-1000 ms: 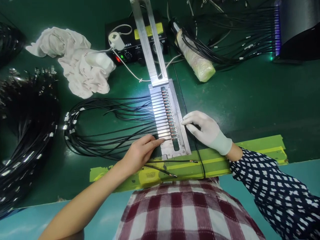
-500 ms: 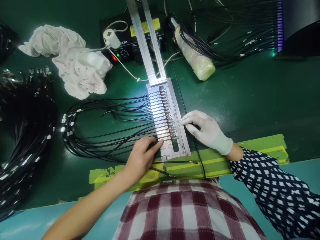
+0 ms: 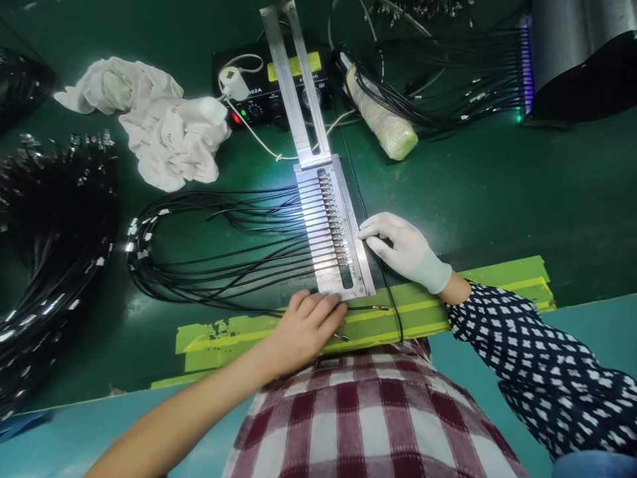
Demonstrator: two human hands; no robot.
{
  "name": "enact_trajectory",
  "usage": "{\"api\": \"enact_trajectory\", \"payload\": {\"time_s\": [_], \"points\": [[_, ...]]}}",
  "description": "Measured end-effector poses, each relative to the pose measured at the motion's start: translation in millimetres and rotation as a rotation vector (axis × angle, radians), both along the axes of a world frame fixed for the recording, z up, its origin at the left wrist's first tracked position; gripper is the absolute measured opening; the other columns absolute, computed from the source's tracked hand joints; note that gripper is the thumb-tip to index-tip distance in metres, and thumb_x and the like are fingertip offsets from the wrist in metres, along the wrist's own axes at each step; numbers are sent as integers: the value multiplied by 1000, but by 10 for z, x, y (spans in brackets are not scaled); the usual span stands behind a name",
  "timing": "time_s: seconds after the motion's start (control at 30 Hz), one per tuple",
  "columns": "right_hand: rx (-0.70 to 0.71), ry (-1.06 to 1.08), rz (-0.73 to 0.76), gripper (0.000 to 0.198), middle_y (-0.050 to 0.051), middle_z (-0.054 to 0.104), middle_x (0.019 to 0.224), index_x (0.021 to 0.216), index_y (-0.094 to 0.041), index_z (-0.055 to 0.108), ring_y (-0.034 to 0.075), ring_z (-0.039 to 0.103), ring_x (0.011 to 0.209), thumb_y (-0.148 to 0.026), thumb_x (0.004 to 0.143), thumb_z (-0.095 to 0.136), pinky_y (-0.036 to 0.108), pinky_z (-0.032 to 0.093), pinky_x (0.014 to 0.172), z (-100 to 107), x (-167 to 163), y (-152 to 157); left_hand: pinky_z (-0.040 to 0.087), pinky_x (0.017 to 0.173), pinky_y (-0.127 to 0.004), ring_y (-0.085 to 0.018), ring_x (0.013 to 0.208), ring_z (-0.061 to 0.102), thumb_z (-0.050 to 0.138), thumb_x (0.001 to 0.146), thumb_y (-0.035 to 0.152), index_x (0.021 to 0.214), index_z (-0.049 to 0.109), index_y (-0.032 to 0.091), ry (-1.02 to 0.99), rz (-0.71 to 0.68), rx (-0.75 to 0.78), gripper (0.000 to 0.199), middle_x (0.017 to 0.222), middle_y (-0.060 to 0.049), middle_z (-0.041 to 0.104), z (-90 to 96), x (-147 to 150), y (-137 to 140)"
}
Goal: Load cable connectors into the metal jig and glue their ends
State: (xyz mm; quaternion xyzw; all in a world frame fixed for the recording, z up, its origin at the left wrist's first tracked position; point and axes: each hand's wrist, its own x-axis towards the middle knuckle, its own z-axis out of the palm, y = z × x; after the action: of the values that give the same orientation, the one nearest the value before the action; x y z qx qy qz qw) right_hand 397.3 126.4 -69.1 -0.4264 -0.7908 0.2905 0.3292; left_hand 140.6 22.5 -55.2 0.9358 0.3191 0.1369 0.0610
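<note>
A slotted metal fixture (image 3: 322,232) lies on the green bench, with a row of black cables (image 3: 239,257) laid across it and their stripped ends over its slot. My bare left hand (image 3: 309,326) is at the fixture's near end, fingers curled together over loose black cables. Two loose cable ends (image 3: 381,308) stick out to its right; the grip itself is hidden under the fingers. On the fixture's right edge, my right hand (image 3: 405,251), in a white glove, pinches with thumb and forefinger. A single black cable (image 3: 385,279) runs beneath that hand.
A black control box (image 3: 269,109) stands behind, under a two-armed metal bracket (image 3: 288,73). White cloth gloves (image 3: 169,136) lie at back left, with a large cable bundle (image 3: 64,245) at left. A wrapped handle (image 3: 381,116) sits back right. Yellow-green tape (image 3: 213,342) lines the front edge.
My left hand has moved off the cables on the fixture, toward me and slightly right, onto the loose cables. My right hand keeps its place at the fixture's edge. The view has shifted slightly.
</note>
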Motion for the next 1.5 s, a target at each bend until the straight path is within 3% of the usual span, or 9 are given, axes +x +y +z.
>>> {"api": "enact_trajectory", "payload": {"time_s": [0.1,0.27,0.33,0.53,0.8,1.07,1.23,1.5], "points": [[15,4,-1,20,4,69,108,99,-23,69,21,63,104,-14,94,52,39,49,97,-8,-3,-4,42,84,-39,-23,93,53,55,91,11,109,60,14,5,-23,-86,19,107,-12,66,-17,106,-4],[15,2,6,21,4,69,108,100,-24,69,22,63,104,-13,94,52,40,49,96,-11,0,-2,48,71,-27,-15,81,56,50,95,10,102,53,15,-342,44,-298,9,88,-6,62,42,61,-6],[11,0,2,22,4,69,108,99,-24,69,22,63,105,-13,93,52,40,49,97,-9,1,-1,50,69,-24,-14,80,57,51,95,10,104,53,16,-394,103,-287,11,89,-6,61,17,-16,-13],[-4,-2,2,22,4,69,108,100,-25,69,22,63,105,-13,93,52,41,50,96,-4,-2,-2,53,70,-23,-13,77,61,59,91,8,106,60,15,-344,203,-141,17,86,-6,64,-40,-278,148],[-11,-10,8,20,4,69,108,100,-24,68,22,63,105,-13,94,52,41,50,96,12,0,1,51,66,-22,-13,76,63,46,95,6,130,56,15,-137,56,-94,38,90,-7,68,13,-413,392],[-39,-2,10,20,3,69,108,100,-25,68,22,63,105,-15,95,52,41,50,95,29,-5,6,50,66,-22,-13,76,62,48,94,4,131,55,13,-149,64,-157,39,89,-7,66,-31,-446,414],[-47,-5,5,19,2,69,108,100,-25,68,22,63,104,-15,94,53,40,50,94,23,-4,17,50,64,-24,-15,74,62,43,96,6,133,52,12,-58,22,-88,38,89,-7,67,-65,-410,450],[-65,-12,2,19,1,69,108,101,-26,67,21,63,105,-15,95,53,39,49,94,17,5,24,47,61,-25,-15,67,60,40,98,8,126,53,8,23,-73,-40,31,81,-4,65,59,-364,563]]}}
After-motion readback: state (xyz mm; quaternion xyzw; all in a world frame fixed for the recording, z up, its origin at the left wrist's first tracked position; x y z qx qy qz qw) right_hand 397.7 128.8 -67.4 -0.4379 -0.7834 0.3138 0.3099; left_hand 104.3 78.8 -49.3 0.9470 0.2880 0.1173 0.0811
